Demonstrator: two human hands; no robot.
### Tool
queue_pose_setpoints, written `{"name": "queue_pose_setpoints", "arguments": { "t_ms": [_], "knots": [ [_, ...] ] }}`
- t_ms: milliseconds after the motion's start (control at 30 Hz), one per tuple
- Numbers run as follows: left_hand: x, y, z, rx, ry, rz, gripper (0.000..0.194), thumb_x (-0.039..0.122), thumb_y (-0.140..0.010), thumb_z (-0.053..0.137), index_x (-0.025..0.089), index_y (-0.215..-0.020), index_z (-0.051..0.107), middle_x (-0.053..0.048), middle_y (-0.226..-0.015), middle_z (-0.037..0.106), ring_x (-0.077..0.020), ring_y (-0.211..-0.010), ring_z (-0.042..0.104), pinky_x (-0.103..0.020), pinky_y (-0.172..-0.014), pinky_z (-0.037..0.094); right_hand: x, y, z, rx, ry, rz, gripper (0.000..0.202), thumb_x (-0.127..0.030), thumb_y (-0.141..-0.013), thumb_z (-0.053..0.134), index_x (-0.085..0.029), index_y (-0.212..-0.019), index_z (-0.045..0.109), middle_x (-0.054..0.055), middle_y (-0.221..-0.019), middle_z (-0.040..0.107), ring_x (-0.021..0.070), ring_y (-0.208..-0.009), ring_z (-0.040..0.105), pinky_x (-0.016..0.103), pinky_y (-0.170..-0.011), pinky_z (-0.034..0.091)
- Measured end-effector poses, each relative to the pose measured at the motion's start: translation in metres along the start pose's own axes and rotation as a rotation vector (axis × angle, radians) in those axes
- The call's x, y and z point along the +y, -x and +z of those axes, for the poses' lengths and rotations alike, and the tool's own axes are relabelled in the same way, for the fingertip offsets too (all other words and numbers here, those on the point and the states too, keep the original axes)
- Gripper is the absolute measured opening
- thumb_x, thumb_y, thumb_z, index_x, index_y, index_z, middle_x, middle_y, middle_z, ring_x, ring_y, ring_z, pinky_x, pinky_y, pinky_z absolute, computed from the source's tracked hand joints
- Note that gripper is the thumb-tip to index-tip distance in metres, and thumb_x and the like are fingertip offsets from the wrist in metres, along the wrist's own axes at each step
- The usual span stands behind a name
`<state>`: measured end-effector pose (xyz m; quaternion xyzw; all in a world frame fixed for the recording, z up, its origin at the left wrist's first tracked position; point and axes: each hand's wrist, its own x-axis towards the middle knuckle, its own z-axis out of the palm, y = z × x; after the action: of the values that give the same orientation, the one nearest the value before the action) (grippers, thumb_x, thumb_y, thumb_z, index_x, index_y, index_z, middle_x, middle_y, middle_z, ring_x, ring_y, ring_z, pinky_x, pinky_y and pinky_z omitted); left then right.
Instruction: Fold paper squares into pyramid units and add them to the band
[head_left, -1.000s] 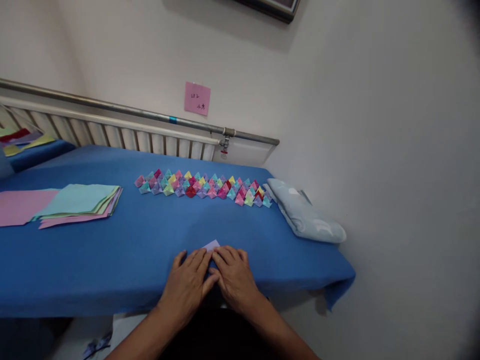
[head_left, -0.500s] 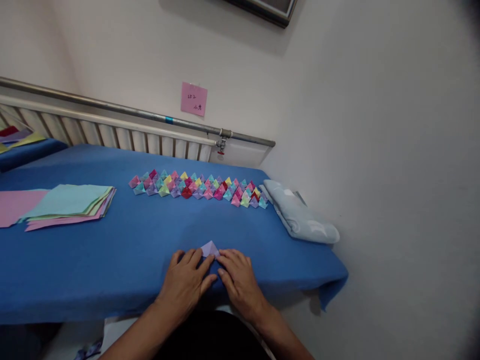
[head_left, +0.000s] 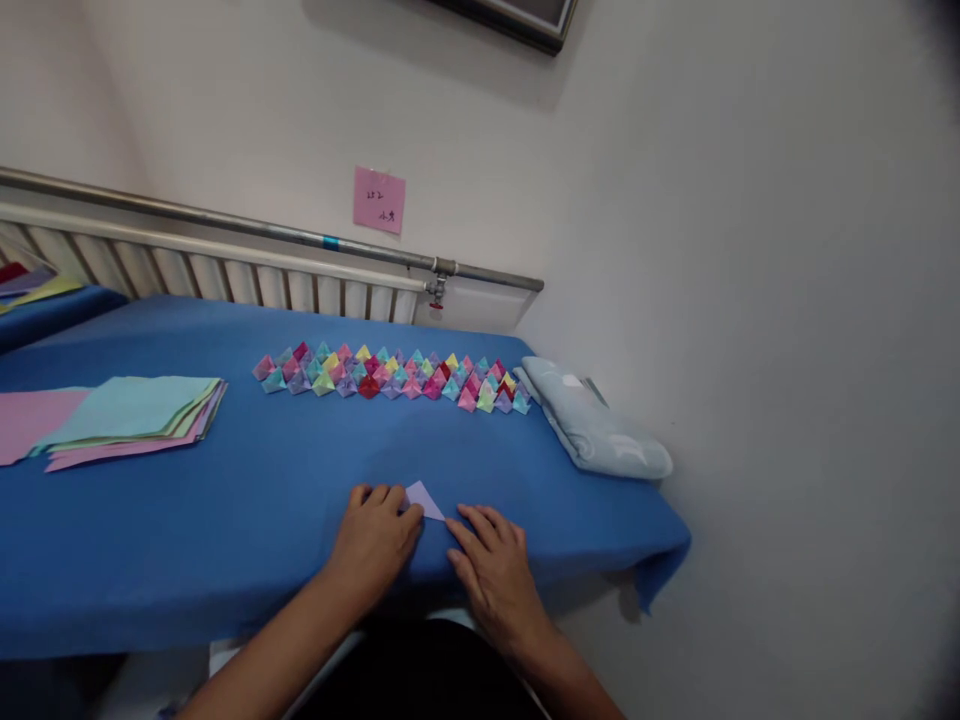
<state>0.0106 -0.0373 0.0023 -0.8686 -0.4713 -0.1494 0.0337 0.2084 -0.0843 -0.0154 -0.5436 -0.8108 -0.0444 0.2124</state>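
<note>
A lilac folded sheet of paper (head_left: 425,501) lies on the blue cloth close to the front edge, with one point facing away from me and another to the right. My left hand (head_left: 379,540) covers its left end, fingers bent and thumb side against the paper, pressing it down. At the right corner, the index fingertip of my right hand (head_left: 491,560) touches or nearly touches the paper. The fingers of that hand are stretched out and slightly apart. What lies under the left fingers is hidden.
Rows of small folded paper pieces (head_left: 390,374) in many colours stand farther back. Stacked coloured sheets (head_left: 135,415) lie at the left. A folded pale blue cloth (head_left: 600,425) rests at the right corner by the wall. Behind the table (head_left: 300,470) runs a radiator (head_left: 247,283).
My right hand has slid right and slightly toward me, baring the paper's right corner. The left hand has drawn its fingers in over the left end.
</note>
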Motion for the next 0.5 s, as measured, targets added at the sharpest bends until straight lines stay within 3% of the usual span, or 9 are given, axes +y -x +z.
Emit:
{"name": "queue_pose_setpoints", "arguments": {
  "t_ms": [200, 367, 500],
  "knots": [
    [-0.003, -0.027, -0.004, -0.095, 0.030, 0.142, 0.022, 0.011, -0.088, 0.047, 0.016, -0.087, 0.068, -0.011, -0.090, 0.066, -0.0240, -0.087, 0.061, -0.039, -0.078, 0.043, 0.002, 0.002, 0.004, 0.069, -0.070, 0.026, 0.029, -0.030, -0.097, 0.046, -0.026, -0.120, 0.063, 0.007, -0.126, 0.062, 0.0271, -0.115, 0.049, 0.046, -0.094, 0.040],
    [-0.024, -0.042, -0.007, -0.178, 0.102, 0.261, 0.015, 0.019, -0.089, 0.053, 0.017, -0.088, 0.067, -0.006, -0.088, 0.067, -0.0198, -0.079, 0.062, -0.030, -0.070, 0.044, 0.000, 0.001, -0.001, 0.052, -0.054, 0.030, 0.027, -0.028, -0.096, 0.048, -0.025, -0.118, 0.064, 0.007, -0.124, 0.062, 0.0262, -0.115, 0.050, 0.044, -0.093, 0.040],
    [-0.039, -0.048, -0.006, -0.200, 0.195, 0.346, 0.008, 0.020, -0.085, 0.063, 0.021, -0.092, 0.067, 0.000, -0.090, 0.067, -0.0145, -0.083, 0.062, -0.023, -0.073, 0.044, 0.000, 0.001, -0.004, 0.047, -0.086, 0.028, 0.027, -0.026, -0.095, 0.050, -0.023, -0.118, 0.064, 0.007, -0.124, 0.063, 0.0257, -0.114, 0.050, 0.043, -0.094, 0.041]
  ]
}}
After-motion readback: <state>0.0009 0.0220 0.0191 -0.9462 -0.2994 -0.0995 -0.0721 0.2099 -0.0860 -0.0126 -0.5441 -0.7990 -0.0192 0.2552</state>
